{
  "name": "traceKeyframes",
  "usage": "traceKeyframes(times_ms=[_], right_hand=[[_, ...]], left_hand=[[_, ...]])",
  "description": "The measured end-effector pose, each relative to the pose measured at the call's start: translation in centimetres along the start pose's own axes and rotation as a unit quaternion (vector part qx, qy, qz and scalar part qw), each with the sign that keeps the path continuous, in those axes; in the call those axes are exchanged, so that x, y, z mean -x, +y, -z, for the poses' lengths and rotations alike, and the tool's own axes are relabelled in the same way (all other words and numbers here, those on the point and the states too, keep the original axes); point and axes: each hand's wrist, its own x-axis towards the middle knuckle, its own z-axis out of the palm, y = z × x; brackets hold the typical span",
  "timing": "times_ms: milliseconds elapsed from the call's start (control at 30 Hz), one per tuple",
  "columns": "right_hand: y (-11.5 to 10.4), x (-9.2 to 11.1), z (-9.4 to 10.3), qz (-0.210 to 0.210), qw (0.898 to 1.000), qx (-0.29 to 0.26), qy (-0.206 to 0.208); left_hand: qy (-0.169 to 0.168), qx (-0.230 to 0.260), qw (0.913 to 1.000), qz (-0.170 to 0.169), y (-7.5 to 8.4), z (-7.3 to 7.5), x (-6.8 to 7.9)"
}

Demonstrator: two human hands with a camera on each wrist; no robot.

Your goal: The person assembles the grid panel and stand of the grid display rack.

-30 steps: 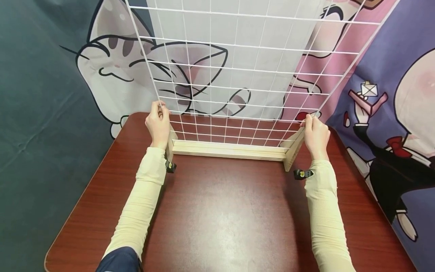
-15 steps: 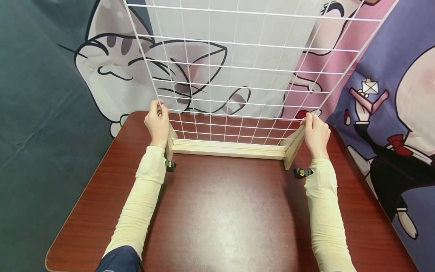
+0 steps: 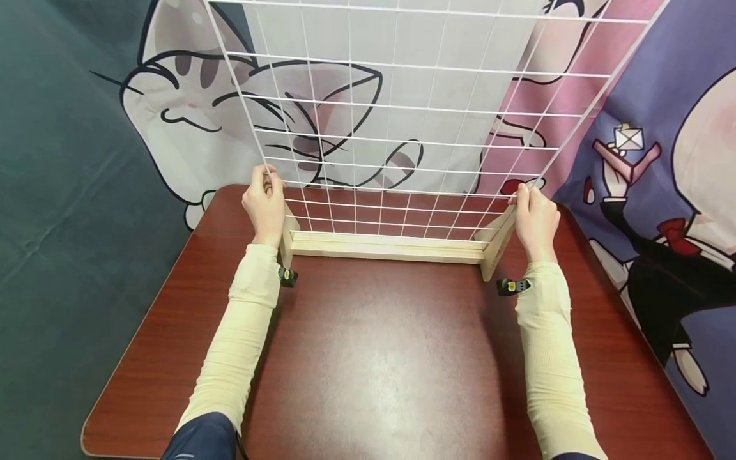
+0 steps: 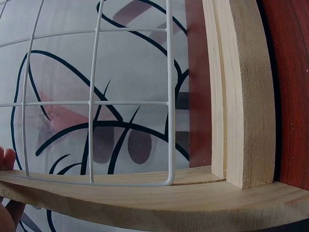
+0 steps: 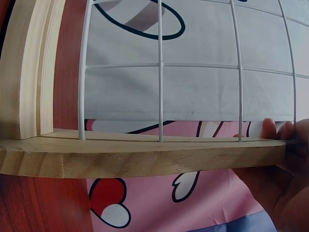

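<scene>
A white wire grid panel (image 3: 393,66) stands upright in a pale wooden stand, between its left side piece (image 3: 288,239) and right side piece (image 3: 496,246). My left hand (image 3: 266,204) pinches the grid's left edge wire near the top of the left piece. On the other side my right hand (image 3: 536,220) grips the right edge wire, its fingers around the end of the wood. In both wrist views the grid's side edges lie along slots in the wood. Its lowest wire (image 4: 170,96) is apart from the grooved bottom bar (image 4: 256,96).
The stand is on a reddish-brown table (image 3: 379,358), towards its far edge. Behind it hangs a cartoon-printed cloth (image 3: 190,140), with a dark green backdrop (image 3: 57,255) at the left. Small black wrist cameras (image 3: 512,287) hang under the sleeves.
The whole head view has shifted slightly upward. Both hands keep the same hold on the grid, and I see no clear movement of the grid against the stand.
</scene>
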Motion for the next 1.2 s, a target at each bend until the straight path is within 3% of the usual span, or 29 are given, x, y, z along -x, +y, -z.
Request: traceKeyframes(times_ms=[433, 1200], right_hand=[[-0.04, -0.17, 0.06, -0.007, 1.000, -0.003, 0.006], [0.22, 0.23, 0.14, -0.008, 1.000, -0.007, -0.003]], left_hand=[[0.008, -0.005, 0.9998, 0.017, 0.24, -0.24, -0.18], [0.015, -0.018, 0.9996, 0.015, 0.22, 0.04, 0.31]])
